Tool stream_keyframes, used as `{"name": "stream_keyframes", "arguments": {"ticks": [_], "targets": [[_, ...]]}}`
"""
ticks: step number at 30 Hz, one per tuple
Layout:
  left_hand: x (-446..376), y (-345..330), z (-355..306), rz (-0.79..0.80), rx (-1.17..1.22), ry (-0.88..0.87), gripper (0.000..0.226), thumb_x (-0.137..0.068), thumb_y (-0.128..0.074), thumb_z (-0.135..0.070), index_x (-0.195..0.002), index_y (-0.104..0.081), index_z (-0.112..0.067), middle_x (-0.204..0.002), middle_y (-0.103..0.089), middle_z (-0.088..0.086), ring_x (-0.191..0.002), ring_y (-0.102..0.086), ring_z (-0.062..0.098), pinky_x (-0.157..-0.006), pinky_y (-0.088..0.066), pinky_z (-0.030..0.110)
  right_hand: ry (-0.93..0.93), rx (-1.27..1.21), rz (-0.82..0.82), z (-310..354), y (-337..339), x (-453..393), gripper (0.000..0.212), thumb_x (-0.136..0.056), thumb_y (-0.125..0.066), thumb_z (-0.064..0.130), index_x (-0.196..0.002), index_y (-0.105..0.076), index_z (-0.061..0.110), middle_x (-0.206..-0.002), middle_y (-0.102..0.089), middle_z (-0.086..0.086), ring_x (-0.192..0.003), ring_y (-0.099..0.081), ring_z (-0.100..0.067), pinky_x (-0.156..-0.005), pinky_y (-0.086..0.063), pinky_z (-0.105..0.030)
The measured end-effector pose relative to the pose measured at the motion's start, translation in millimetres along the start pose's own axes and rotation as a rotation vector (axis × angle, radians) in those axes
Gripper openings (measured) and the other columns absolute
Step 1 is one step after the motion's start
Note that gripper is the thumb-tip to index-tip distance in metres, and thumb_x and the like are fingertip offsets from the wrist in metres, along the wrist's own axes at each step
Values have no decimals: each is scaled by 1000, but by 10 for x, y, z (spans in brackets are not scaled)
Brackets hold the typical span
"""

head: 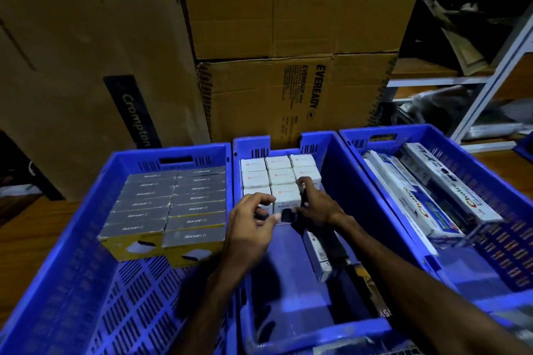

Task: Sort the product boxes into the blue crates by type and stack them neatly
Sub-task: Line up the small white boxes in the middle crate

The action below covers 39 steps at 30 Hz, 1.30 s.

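Observation:
Three blue crates stand side by side. The left crate (86, 282) holds two rows of grey-topped, yellow-sided boxes (170, 204). At the far end of the middle crate (340, 176) small white cube boxes (278, 170) are stacked in a grid. My right hand (314, 204) grips the nearest white cube box (285, 196) on its right side. My left hand (251, 225) pinches the same box at its left front. A long box (317, 253) lies in the middle crate, partly under my right forearm. The right crate (504, 239) holds long white boxes (450, 187).
Big brown cardboard cartons (259, 23) are stacked right behind the crates. A white metal rack (496, 75) with dark items stands at the right. The crates rest on a wooden surface (17, 233). The near halves of the left and middle crates are mostly bare.

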<state>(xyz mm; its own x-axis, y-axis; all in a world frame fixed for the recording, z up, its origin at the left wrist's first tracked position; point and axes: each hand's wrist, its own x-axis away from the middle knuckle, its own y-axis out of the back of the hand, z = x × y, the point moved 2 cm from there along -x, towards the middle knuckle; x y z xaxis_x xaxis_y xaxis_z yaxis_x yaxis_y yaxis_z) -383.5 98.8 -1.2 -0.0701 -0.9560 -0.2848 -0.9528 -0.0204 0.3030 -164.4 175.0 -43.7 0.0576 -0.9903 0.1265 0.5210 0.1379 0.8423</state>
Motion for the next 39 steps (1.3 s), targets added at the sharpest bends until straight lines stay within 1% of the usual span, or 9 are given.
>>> {"name": "stream_keyframes", "arguments": {"ticks": [8, 11, 14, 17, 20, 25, 32, 36, 39], "targets": [[17, -10, -8, 18, -50, -31, 18, -85, -79, -15, -100, -72, -23, -96, -67, -2, -81, -64, 14, -65, -56, 24, -16, -24, 56, -138, 100, 76, 91, -74, -76, 47, -146, -21, 44, -134, -66, -5, -117, -65, -33, -94, -55, -50], [15, -16, 10, 38, -91, -62, 17, -83, -76, -22, -97, -71, -29, -95, -68, -8, -79, -65, 13, -68, -59, 32, -16, 7, 105, -185, 185, 100, 78, -64, -75, 60, -132, -44, 35, -123, -70, 0, -111, -68, -27, -94, -57, -49], [39, -38, -4, 97, -171, -102, 14, -83, -73, -29, -97, -70, -29, -90, -68, -13, -79, -65, 13, -71, -59, 36, 19, 8, 110, -97, 389, 291, 50, -83, -81, 42, -127, -63, 26, -112, -72, 5, -101, -70, -17, -88, -56, -33], [33, -103, -40, 248, -270, -157, 15, -84, -70, -34, -99, -71, -30, -87, -69, -19, -82, -66, 7, -77, -57, 33, 97, 2, 66, -80, 659, 595, 41, -87, -78, 42, -124, -69, 27, -106, -75, 6, -91, -71, -14, -84, -53, -29], [-32, -256, -75, 399, -377, -173, 20, -86, -71, -33, -105, -72, -28, -95, -72, -13, -89, -67, 11, -83, -57, 37, 158, 8, -8, -160, 901, 975, 44, -89, -73, 47, -126, -67, 24, -111, -76, 8, -100, -72, -9, -93, -55, -34], [-195, -778, 27, 711, -640, -132, 56, -84, -79, -43, -134, -60, -27, -133, -62, 4, -126, -57, 27, -105, -48, 43, 175, -58, -205, -421, 1104, 1552, 23, -95, -75, 26, -117, -74, 23, -108, -78, 12, -100, -71, 2, -91, -55, -25], [-171, -1345, 144, 1063, -1089, -64, 131, -63, -89, -62, -165, -11, -36, -169, -14, 16, -156, -17, 38, -122, -28, 58, 180, -240, -410, -635, 890, 1739, 13, -94, -75, 14, -104, -78, 20, -97, -79, 11, -92, -72, 4, -88, -54, -19], [-151, -1461, 301, 1039, -963, 23, 136, -59, -90, -55, -164, -5, -39, -167, -18, 15, -156, -19, 35, -121, -33, 52, 173, -292, -431, -647, 880, 1738, 11, -93, -75, 12, -102, -79, 18, -96, -79, 13, -91, -73, 2, -87, -54, -17], [-259, -1378, 208, 981, -727, 138, 119, -63, -89, -49, -162, -23, -37, -156, -36, 11, -144, -38, 30, -116, -41, 39, 170, -315, -432, -651, 888, 1735, 11, -94, -75, 11, -102, -79, 16, -95, -79, 12, -90, -73, 2, -87, -54, -19]]}}
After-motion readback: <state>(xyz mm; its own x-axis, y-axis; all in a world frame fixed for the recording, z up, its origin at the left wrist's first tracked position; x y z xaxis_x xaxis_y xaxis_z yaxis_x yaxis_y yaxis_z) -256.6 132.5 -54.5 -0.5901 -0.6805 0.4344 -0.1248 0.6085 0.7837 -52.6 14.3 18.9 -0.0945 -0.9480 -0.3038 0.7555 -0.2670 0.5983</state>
